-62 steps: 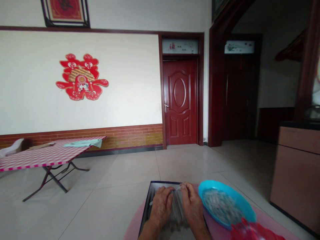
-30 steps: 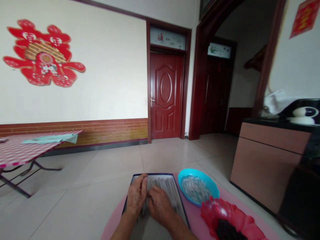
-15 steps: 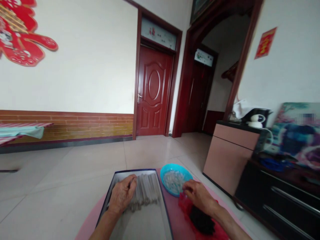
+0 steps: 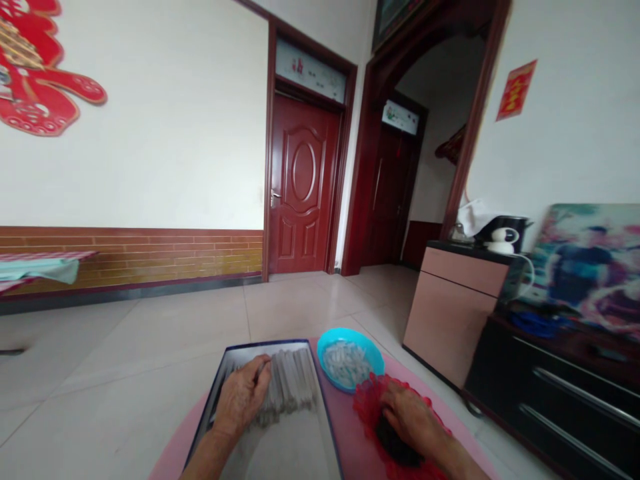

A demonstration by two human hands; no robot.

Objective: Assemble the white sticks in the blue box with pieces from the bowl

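Observation:
A shallow white box (image 4: 295,453) with a dark blue rim stands in front of me, holding a row of slim, greyish-clear sleeve-like pieces (image 4: 293,380). Over the left end of that row is my left hand (image 4: 245,393), its thumb and index finger pressed together; what they pinch is too small to make out. My right hand (image 4: 413,417) reaches into a red, lacy-edged bag or liner (image 4: 367,403), fingers curled down at a pile of black pieces (image 4: 395,443). Its fingertips are partly hidden. A bright blue round basin (image 4: 377,347) holds many small whitish translucent pieces (image 4: 347,363).
Everything sits on a round pink tabletop (image 4: 343,420). A pinkish cabinet (image 4: 453,307) and a black drawer unit (image 4: 555,393) stand to the right. Tiled floor (image 4: 165,347) stretches to a red door (image 4: 305,187). A cloth-covered surface (image 4: 45,267) juts in at left.
My right hand has moved from beside the blue basin down and right onto the black pile in the red bag. The left hand stays at the row. The view has shifted slightly right.

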